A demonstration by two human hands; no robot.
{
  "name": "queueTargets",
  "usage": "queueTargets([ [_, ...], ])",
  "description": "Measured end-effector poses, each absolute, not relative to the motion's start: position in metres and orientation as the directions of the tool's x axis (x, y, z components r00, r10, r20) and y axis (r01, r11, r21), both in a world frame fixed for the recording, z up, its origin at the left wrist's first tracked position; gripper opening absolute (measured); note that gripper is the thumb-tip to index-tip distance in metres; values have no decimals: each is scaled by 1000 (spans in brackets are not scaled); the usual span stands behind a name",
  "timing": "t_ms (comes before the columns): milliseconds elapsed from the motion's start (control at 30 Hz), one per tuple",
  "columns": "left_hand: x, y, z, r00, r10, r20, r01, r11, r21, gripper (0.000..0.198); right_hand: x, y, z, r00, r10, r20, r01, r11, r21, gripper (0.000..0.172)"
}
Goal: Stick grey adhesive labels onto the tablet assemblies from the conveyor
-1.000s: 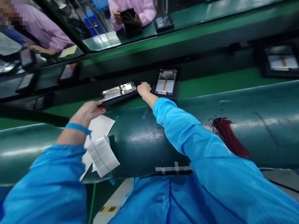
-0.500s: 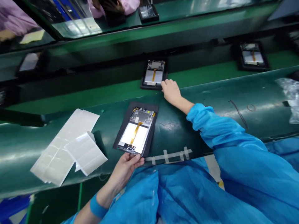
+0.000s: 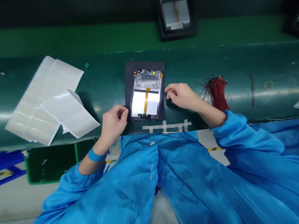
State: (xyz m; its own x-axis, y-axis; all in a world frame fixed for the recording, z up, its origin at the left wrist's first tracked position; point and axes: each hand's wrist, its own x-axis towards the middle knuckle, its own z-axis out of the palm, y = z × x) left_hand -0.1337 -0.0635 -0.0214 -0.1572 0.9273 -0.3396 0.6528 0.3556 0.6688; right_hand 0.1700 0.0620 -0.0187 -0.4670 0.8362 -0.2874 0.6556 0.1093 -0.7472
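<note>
An opened tablet (image 3: 153, 104), its circuit board, white battery and orange ribbon cable exposed, lies on a black pad (image 3: 129, 70) on the bench. Beside the pad's lower left edge is my left hand (image 3: 114, 123), thumb and index finger closed together; what is between the fingertips, if anything, is hidden. On the other side, my right hand (image 3: 181, 95) has its fingers loosely bent and apart at the pad's right edge. Nothing shows in its fingers, and I cannot tell whether they touch the pad.
White label sheets (image 3: 44, 99) lie at left, one folded piece on top. To the right are a bundle of dark red wires (image 3: 217, 93), a dark strip (image 3: 252, 91) and a rubber band (image 3: 268, 85). Another opened tablet (image 3: 176, 15) sits on the green line behind; tape (image 3: 164, 126) marks the front edge.
My right hand has left the tablet on the line behind and come back beside the nearer one. My left hand has shifted from its bottom edge to its left side. The view has tilted down.
</note>
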Motion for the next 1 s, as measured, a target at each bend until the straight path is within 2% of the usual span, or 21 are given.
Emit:
queueTargets([
  [100,-119,-74,-27,-98,953,-288,691,274,669,17,197,35,-16,-418,852,-314,537,-47,-842,33],
  [200,-119,-65,-26,-184,969,-165,735,247,632,18,221,18,-8,-278,935,-219,562,-27,-827,25],
  [267,-125,-47,-25,-225,967,-123,769,253,587,26,217,3,-5,-314,926,-210,631,38,-775,18],
  [367,-132,-18,-23,-168,963,-210,812,256,525,41,189,-24,-7,-450,840,-301,732,154,-664,14],
  [467,-132,-10,-23,-143,955,-260,826,260,500,47,178,-38,-13,-434,854,-288,753,169,-635,15],
  [567,-130,-21,-27,-156,948,-279,743,298,599,50,212,-32,-21,-288,941,-176,737,100,-668,17],
  [633,-128,-30,-27,-162,957,-242,707,284,647,52,249,-20,-23,-81,996,-34,801,44,-598,17],
  [700,-122,-36,-22,-179,972,-152,723,235,649,53,278,-3,-25,26,995,92,862,24,-506,18],
  [867,-103,-34,-4,-162,987,24,737,105,667,47,293,48,-41,-127,974,186,922,185,-339,17],
  [1000,-92,-27,1,-132,976,175,714,-29,699,30,289,81,-55,-250,965,80,933,262,-248,17],
])
